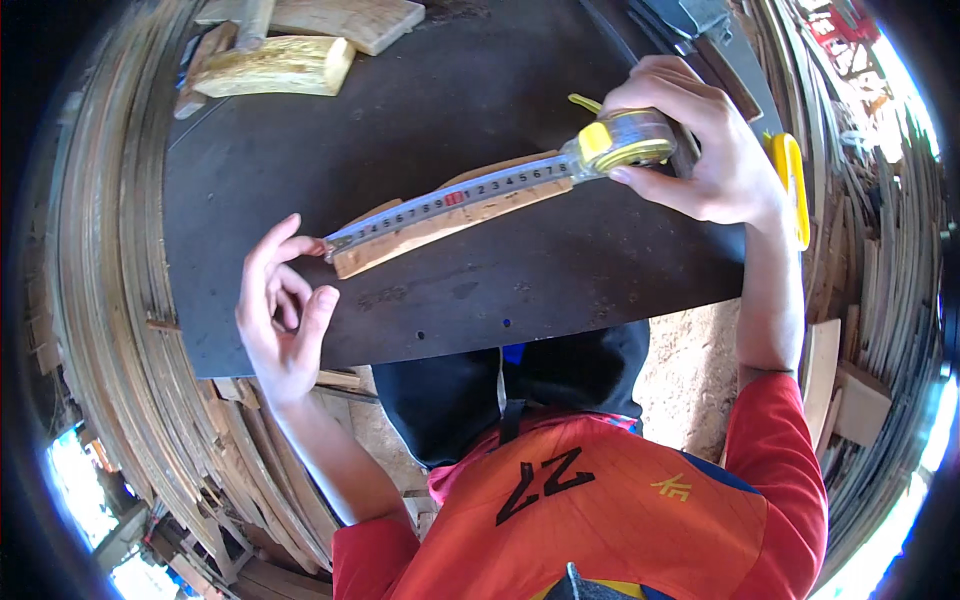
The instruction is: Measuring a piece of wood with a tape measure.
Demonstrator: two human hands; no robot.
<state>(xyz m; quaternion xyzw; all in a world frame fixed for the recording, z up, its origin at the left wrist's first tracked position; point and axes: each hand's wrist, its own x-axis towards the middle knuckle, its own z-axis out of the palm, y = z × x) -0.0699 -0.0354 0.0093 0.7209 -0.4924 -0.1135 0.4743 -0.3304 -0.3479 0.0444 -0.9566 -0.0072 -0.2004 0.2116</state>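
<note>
In my right hand (694, 142) is a yellow and clear tape measure (626, 142), held over the right end of a wooden piece. Its marked metal blade (465, 195) runs out leftward along the top of this narrow strip of wood (457, 219), which lies slantwise on the dark tabletop (480, 300). At the strip's left end, my left hand (281, 300) touches the blade's end hook with a fingertip. The other fingers are spread and the thumb stands apart.
A pale split wood block (274, 67) and a flat board (375, 22) lie at the far left. Metal tools with a wooden handle (727, 79) rest at the far right. A yellow handle (789, 191) shows beyond my right wrist. Long timber strips (112, 247) are stacked on both sides.
</note>
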